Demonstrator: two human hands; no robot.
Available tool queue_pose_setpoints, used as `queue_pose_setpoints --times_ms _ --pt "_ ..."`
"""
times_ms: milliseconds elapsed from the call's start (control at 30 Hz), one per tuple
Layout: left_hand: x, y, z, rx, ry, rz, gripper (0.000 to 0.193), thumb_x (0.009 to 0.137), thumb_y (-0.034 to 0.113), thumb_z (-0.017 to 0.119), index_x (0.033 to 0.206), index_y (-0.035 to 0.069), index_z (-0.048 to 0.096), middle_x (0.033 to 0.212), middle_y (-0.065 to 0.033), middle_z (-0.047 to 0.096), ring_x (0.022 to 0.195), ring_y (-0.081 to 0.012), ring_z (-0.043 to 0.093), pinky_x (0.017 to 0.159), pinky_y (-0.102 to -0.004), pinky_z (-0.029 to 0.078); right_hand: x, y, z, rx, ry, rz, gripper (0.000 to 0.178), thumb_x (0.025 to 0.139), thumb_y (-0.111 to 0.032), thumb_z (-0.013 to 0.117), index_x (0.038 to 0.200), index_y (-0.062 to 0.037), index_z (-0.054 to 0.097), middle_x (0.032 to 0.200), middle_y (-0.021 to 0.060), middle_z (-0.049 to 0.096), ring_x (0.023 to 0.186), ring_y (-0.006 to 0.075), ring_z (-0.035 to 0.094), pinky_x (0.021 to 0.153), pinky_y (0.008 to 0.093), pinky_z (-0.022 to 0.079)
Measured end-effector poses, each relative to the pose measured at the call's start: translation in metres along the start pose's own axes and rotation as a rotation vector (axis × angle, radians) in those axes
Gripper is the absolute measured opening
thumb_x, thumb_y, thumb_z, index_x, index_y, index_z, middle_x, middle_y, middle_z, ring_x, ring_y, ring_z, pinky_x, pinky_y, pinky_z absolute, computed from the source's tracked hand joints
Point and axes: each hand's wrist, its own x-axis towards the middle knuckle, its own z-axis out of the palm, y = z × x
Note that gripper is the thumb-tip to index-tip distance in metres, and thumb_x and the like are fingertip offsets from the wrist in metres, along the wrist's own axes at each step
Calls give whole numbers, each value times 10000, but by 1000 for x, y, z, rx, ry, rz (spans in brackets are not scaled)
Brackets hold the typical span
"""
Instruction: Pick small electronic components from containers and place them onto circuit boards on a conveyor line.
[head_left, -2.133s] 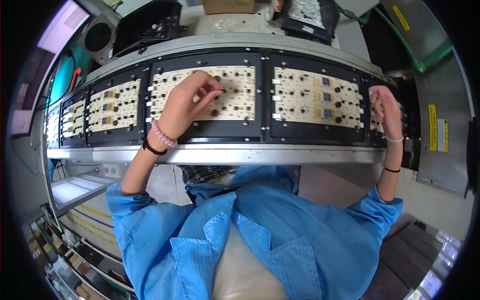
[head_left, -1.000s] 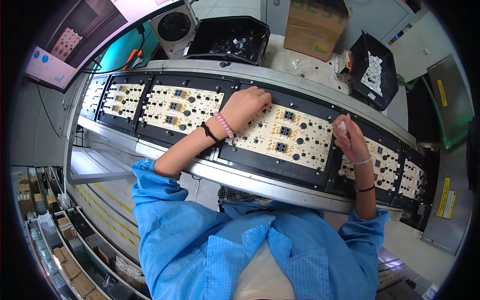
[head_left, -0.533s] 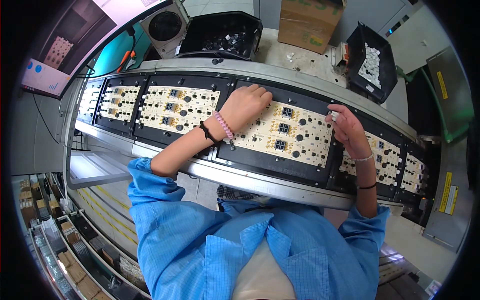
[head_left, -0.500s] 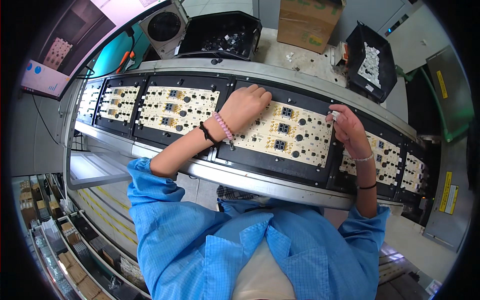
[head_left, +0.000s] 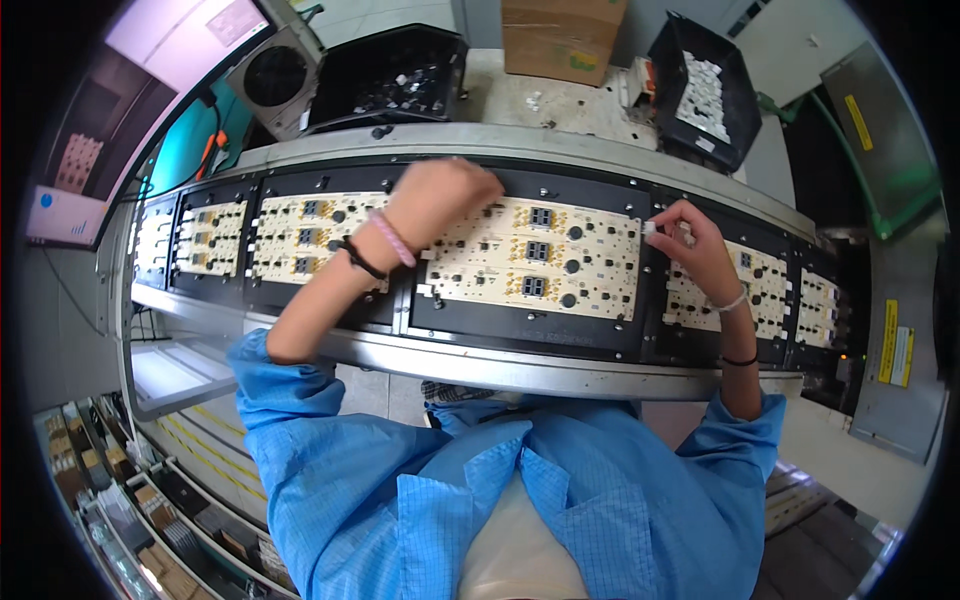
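A cream circuit board (head_left: 480,284) with black displays and small parts lies in a black frame in front of me. My left hand (head_left: 445,195) is over its upper left corner; motion smears the curled fingers, and what they may hold is hidden. At the board's upper right edge, my right hand (head_left: 700,250) pinches a small white connector (head_left: 650,229) between thumb and forefinger. More white connectors (head_left: 686,233) show within the curled fingers of that hand. Whether the pinched one touches the board I cannot tell.
Similar boards in frames line the metal rail (head_left: 480,367) on both sides. Behind it stand a black bin of dark parts (head_left: 385,90), a cardboard box (head_left: 562,38) and a black bin of white parts (head_left: 705,95). A monitor (head_left: 95,130) is at the left.
The view has shifted, so the boards appear further left. My right fingertips have brought a white connector to the board's right edge. My left hand is moving near the upper left corner.
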Motion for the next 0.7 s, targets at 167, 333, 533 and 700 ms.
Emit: queue_pose_setpoints --times_ms 167,333,533,700 --pt "35 -67 -24 127 388 -146 166 891 95 588 1039 111 661 938 -90 647 818 -241 635 692 -338 514 -15 -12 8 -515 73 -104 167 799 -108 712 952 -95 648 789 53 482 684 180 532 624 277 441" --pt "46 -174 -11 218 -81 -595 281 844 253 662 1024 38 686 938 -195 680 910 -344 655 795 -398 510 -18 -17 21 -731 78 -127 135 819 -129 689 940 -108 632 828 40 515 720 208 595 623 324 483" --pt "56 -244 2 -188 -448 -396 272 808 183 713 1002 -7 706 927 -126 711 835 -231 657 799 -315 507 -14 -12 19 -853 68 -186 146 828 -192 679 938 -121 615 879 35 531 759 216 618 612 329 496" --pt "31 -289 20 -181 -386 -498 228 740 93 736 949 3 721 961 -127 711 901 -223 665 835 -317 506 -15 -15 23 -882 50 -184 166 823 -208 685 944 -124 608 887 34 523 771 214 620 613 336 496"
